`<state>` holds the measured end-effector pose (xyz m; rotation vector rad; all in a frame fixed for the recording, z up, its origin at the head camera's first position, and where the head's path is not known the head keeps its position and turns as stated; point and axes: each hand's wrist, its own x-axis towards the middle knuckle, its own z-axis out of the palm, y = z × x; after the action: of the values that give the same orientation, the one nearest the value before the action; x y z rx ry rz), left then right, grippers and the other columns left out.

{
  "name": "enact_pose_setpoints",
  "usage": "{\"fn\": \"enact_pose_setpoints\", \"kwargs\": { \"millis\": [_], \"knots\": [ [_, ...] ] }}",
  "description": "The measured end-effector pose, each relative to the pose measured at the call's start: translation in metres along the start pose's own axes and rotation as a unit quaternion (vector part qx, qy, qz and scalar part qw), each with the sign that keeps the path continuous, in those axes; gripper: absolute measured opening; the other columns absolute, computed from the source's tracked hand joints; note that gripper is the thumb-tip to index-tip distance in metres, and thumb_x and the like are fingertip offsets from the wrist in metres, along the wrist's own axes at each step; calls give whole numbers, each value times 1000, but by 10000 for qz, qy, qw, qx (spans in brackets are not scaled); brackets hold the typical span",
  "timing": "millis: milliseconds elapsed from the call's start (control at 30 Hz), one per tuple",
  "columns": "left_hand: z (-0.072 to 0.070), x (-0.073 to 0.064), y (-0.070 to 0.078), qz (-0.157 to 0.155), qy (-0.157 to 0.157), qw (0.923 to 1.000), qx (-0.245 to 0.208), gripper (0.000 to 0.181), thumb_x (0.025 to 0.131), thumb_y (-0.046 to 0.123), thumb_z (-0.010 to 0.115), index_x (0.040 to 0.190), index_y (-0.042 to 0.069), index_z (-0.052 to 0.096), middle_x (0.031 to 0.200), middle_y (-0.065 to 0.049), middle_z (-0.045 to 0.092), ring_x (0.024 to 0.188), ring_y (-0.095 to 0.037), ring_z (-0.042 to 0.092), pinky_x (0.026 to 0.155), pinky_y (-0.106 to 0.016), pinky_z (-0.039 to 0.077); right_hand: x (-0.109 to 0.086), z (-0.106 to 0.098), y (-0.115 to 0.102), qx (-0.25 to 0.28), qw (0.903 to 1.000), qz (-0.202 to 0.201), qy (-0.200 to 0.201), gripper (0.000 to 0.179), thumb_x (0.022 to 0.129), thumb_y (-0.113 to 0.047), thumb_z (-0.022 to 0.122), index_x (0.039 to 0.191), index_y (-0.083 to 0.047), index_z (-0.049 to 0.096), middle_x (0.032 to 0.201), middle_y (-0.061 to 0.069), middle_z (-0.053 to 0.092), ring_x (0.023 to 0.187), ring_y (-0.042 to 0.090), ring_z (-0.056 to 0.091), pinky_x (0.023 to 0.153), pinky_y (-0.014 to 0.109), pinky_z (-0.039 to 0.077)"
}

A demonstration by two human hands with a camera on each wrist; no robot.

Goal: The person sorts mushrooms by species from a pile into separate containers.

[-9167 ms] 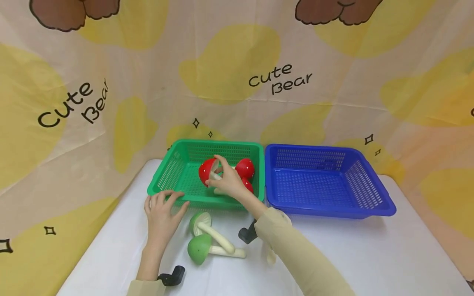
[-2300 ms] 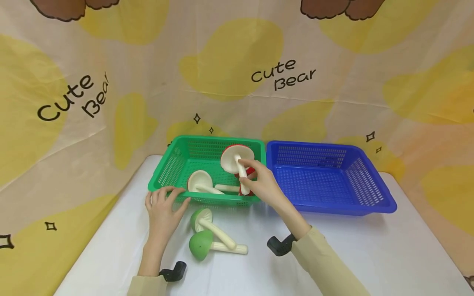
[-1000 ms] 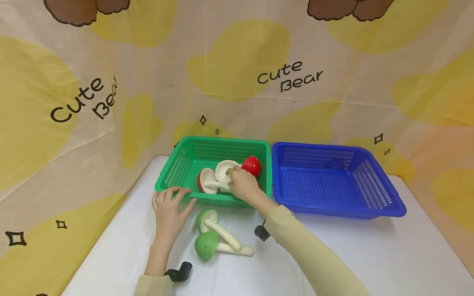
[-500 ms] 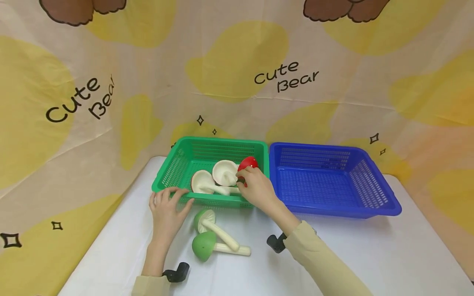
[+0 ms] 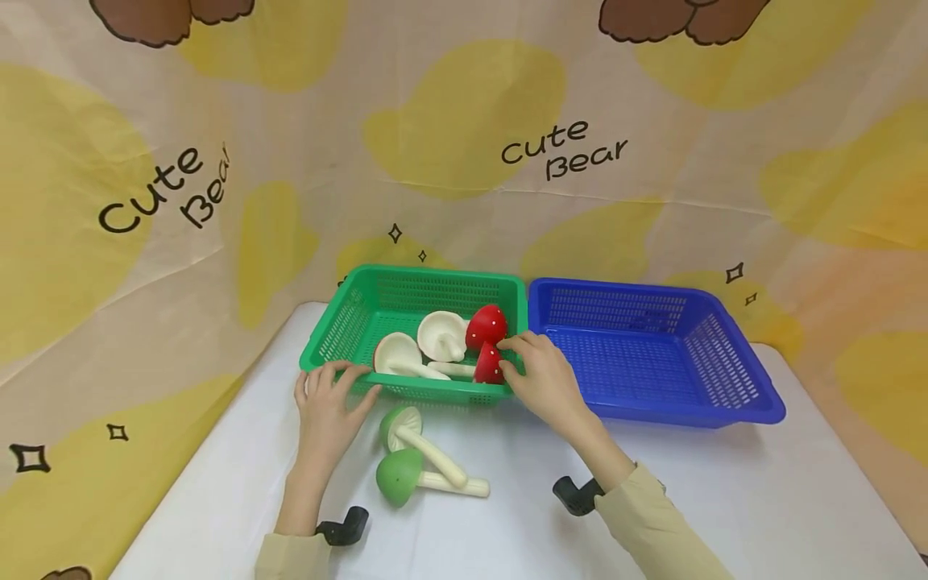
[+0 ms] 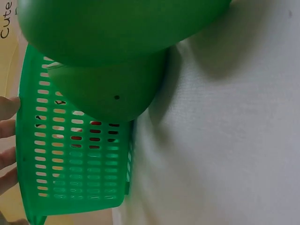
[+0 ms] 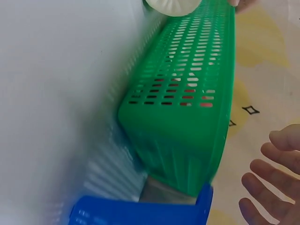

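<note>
Several red-capped toy mushrooms lie in the green basket (image 5: 435, 391). Two of them, a left mushroom (image 5: 395, 352) and a middle mushroom (image 5: 437, 332), show pale cap undersides; a back-right mushroom (image 5: 484, 325) and a front-right mushroom (image 5: 489, 362) show red caps with white dots. My right hand (image 5: 544, 377) hovers at the basket's right end, fingertips beside the front-right cap, fingers spread and empty in the right wrist view. My left hand (image 5: 329, 411) rests its fingers on the front-left rim, thumb apart from them. In the left wrist view, its fingertips (image 6: 8, 157) meet that rim.
Two green-capped toy mushrooms, one upper (image 5: 428, 453) and one lower (image 5: 400, 477), lie crossed on the white tablecloth (image 5: 464, 540) before the green basket. A blue basket (image 5: 652, 415) stands close against its right side. Behind hangs a printed cloth (image 5: 406, 97).
My right hand has let go of the red-capped mushrooms, leaving two with pale undersides facing up, and has drawn right to the basket's end. My left hand keeps its place on the rim.
</note>
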<state>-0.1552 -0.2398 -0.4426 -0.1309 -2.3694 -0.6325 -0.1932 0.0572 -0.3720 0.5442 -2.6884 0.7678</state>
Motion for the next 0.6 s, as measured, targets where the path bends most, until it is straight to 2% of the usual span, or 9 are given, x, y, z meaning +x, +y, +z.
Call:
{"fn": "enact_pose_setpoints", "kwargs": {
  "millis": [133, 267, 400, 600],
  "knots": [
    [-2, 2, 7, 164, -19, 9999, 8, 29, 77, 19, 79, 103, 11, 69, 110, -13, 59, 111, -36, 49, 108, -69, 18, -11, -12, 13, 104, 9999, 15, 119, 24, 87, -15, 67, 111, -12, 70, 110, 5, 68, 97, 25, 58, 76, 39, 49],
    [-8, 2, 16, 616, -201, 9977, 207, 28, 78, 20, 79, 103, 11, 69, 109, -13, 61, 109, -36, 53, 105, -65, 27, -23, -25, 27, 171, 9997, 69, 160, 26, 89, -18, 66, 114, -12, 69, 115, 5, 66, 107, 28, 58, 89, 48, 46],
    [-15, -1, 26, 1128, -476, 9916, 414, 29, 78, 21, 78, 103, 11, 68, 108, -12, 62, 105, -34, 56, 97, -56, 40, -34, -39, 40, 272, 9992, 137, 252, 27, 89, -18, 66, 116, -12, 68, 119, 7, 65, 112, 31, 56, 95, 53, 42],
    [-19, -4, 43, 1758, -992, 9775, 619, 27, 81, 26, 74, 104, 15, 67, 107, -7, 63, 102, -30, 60, 91, -48, 48, -50, -54, 58, 416, 9975, 113, 559, 29, 88, -12, 67, 117, -10, 67, 119, 11, 65, 113, 33, 55, 96, 57, 38]
  ]
}}
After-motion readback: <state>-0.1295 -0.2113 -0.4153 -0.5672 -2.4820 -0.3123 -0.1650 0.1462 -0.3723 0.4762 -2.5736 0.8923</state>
